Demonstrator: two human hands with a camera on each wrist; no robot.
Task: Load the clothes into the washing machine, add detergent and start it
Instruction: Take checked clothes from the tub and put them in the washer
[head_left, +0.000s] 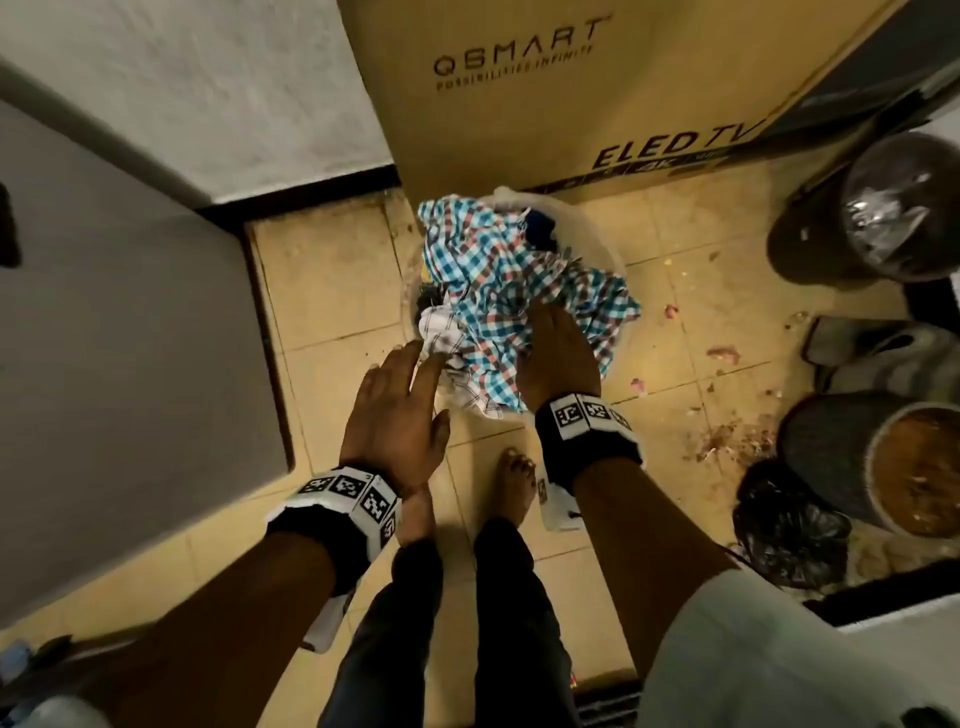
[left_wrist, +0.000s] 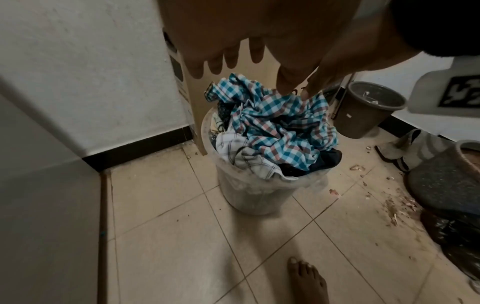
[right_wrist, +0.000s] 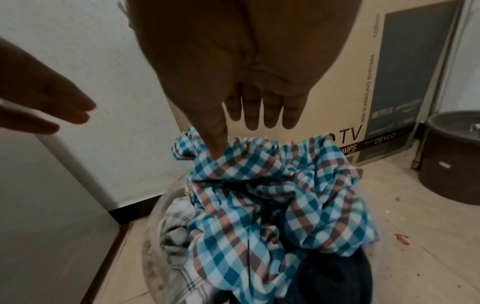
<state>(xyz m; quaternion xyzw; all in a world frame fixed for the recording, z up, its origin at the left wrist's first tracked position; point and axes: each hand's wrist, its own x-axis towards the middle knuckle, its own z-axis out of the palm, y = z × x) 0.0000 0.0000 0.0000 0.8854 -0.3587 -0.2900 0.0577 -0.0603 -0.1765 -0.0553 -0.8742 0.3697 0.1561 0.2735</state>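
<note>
A big cardboard TV box (head_left: 571, 93) leans against the wall ahead of me. To my right stand a brown bin (left_wrist: 369, 109), a grey pot (head_left: 883, 467) and a black plastic bag (head_left: 789, 530), with scraps (head_left: 722, 441) littering the tiled floor (head_left: 332, 291).

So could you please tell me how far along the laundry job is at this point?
Nothing looks done yet: the bucket is piled full. In hand: the right hand reaches open onto the checked blue shirt, no grip closed, and the left hand hovers open beside it. Left: loading the clothes, detergent and starting the machine.
</note>
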